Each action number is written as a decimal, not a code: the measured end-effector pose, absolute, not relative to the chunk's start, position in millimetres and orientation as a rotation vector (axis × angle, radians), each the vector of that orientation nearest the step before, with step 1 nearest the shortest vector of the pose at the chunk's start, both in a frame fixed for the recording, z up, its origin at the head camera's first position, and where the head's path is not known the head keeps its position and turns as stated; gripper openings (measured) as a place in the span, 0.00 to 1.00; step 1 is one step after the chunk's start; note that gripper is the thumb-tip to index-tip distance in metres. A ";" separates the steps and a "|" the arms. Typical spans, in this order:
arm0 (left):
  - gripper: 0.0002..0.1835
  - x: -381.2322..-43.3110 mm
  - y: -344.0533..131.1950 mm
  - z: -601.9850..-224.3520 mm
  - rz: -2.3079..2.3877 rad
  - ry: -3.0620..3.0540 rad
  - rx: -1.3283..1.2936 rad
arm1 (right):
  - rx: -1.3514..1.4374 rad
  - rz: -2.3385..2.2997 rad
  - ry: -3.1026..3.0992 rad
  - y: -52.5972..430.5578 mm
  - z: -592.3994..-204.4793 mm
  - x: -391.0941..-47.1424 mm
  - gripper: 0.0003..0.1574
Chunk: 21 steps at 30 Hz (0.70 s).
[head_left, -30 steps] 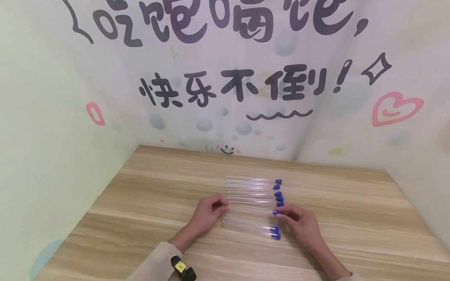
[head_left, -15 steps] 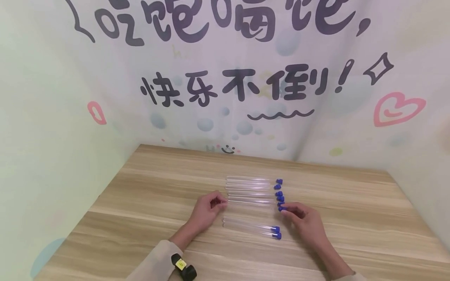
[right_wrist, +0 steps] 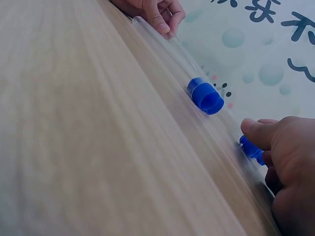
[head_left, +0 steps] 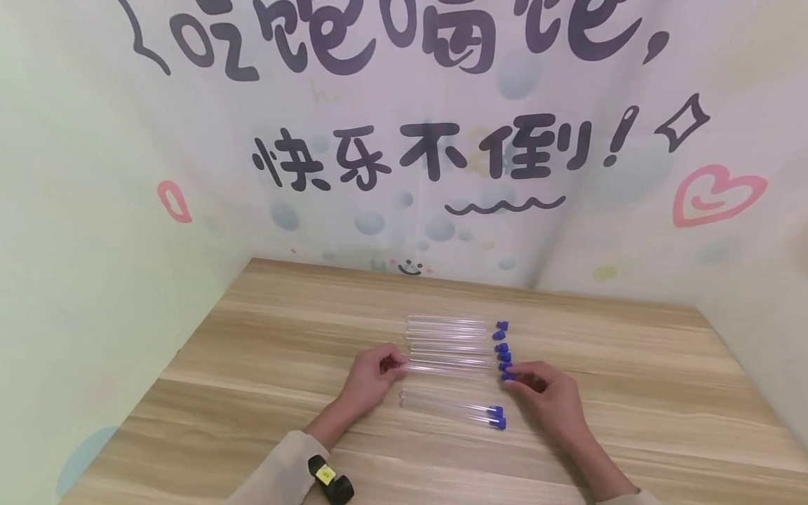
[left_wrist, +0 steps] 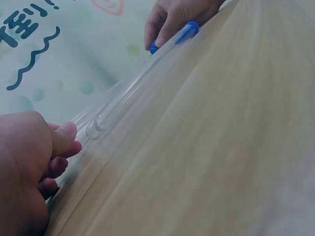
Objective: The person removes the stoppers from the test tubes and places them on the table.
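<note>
My left hand (head_left: 369, 379) pinches the rounded left end of a clear test tube (head_left: 449, 371) that lies along the near side of a row of uncapped tubes (head_left: 448, 337). Off the tube's right end, a blue cap (head_left: 508, 376) is between the thumb and fingers of my right hand (head_left: 550, 401). In the right wrist view this cap (right_wrist: 252, 149) is partly hidden by the fingers. Several loose blue caps (head_left: 501, 348) line up beside the open ends. Two capped test tubes (head_left: 445, 404) lie nearer to me, their blue caps (head_left: 496, 417) at the right.
All of this lies on a wood-grain table (head_left: 265, 337). Behind its far edge hangs a printed cloth (head_left: 353, 238) with dark lettering. A black device (head_left: 331, 480) with a yellow label is strapped at the left sleeve (head_left: 278, 473).
The blue cap has come off the test tube, and my right hand has shifted slightly right with it. The tube, still in my left hand, now lies closer to the uncapped row.
</note>
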<state>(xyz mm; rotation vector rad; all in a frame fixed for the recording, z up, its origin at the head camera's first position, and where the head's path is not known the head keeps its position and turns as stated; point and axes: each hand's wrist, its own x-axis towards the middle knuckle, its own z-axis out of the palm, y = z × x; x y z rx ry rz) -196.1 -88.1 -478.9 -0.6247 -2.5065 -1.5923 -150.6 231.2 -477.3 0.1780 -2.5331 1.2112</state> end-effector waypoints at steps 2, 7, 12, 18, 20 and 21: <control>0.05 -196.2 -88.4 -478.7 -1.587 -2.520 -0.630 | 0.176 1.212 -2.546 231.1 -477.9 -150.5 0.14; 0.06 -195.4 -89.0 -477.6 -1.567 -2.529 -0.673 | 0.188 1.221 -2.549 230.7 -480.3 -151.5 0.13; 0.06 -195.8 -89.4 -478.1 -1.550 -2.525 -0.695 | 0.198 1.200 -2.564 230.5 -481.2 -152.1 0.13; 0.07 -196.3 -88.9 -478.4 -1.498 -2.534 -0.709 | 0.222 1.158 -2.586 231.2 -480.7 -152.1 0.14; 0.06 -196.7 -88.7 -478.4 -1.486 -2.543 -0.700 | 0.220 1.164 -2.591 231.4 -480.5 -152.2 0.14; 0.06 -196.9 -88.6 -478.3 -1.483 -2.546 -0.694 | 0.220 1.165 -2.593 231.6 -480.5 -152.3 0.14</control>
